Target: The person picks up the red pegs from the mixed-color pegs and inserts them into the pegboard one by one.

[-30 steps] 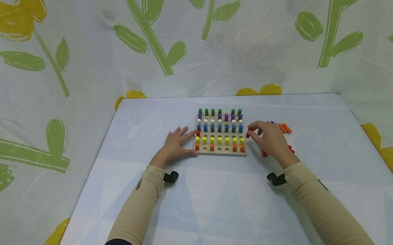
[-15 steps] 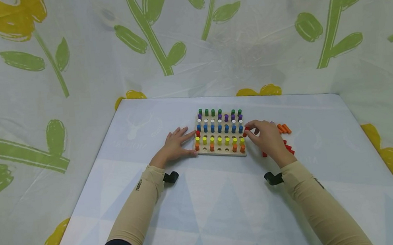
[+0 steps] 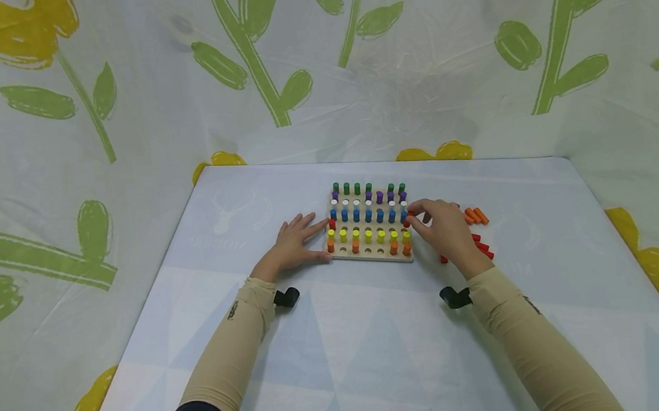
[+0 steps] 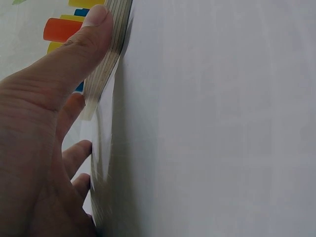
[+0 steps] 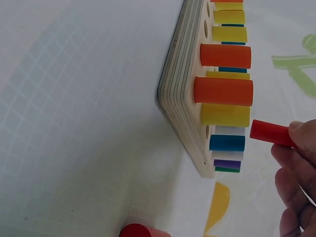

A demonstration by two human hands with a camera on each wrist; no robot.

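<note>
A wooden pegboard [image 3: 374, 258] holds upright pegs in coloured rows of green, purple, white, blue, red, yellow and orange. My left hand [image 3: 290, 246] is spread at its left side, with the thumb and a fingertip touching the edge. In the left wrist view the thumb [image 4: 81, 54] lies along the board's layered side beside an orange peg [image 4: 62, 30]. My right hand [image 3: 447, 232] pinches a red peg [image 5: 270, 133] between thumb and fingers. That peg is tilted at the board's right edge, above the tops of the standing pegs. One red peg [image 3: 332, 224] stands at the red row's left end.
Right of the board lie loose orange pegs [image 3: 476, 215] and several loose red pegs [image 3: 482, 247], partly behind the right hand. Another red peg [image 3: 444, 259] lies near the right wrist. A patterned cloth covers the table [image 3: 357, 350]; a flower-print curtain [image 3: 415, 103] hangs behind it.
My right hand has moved left with the red peg, from beside the board to over its right edge. The left hand and the board have stayed in place.
</note>
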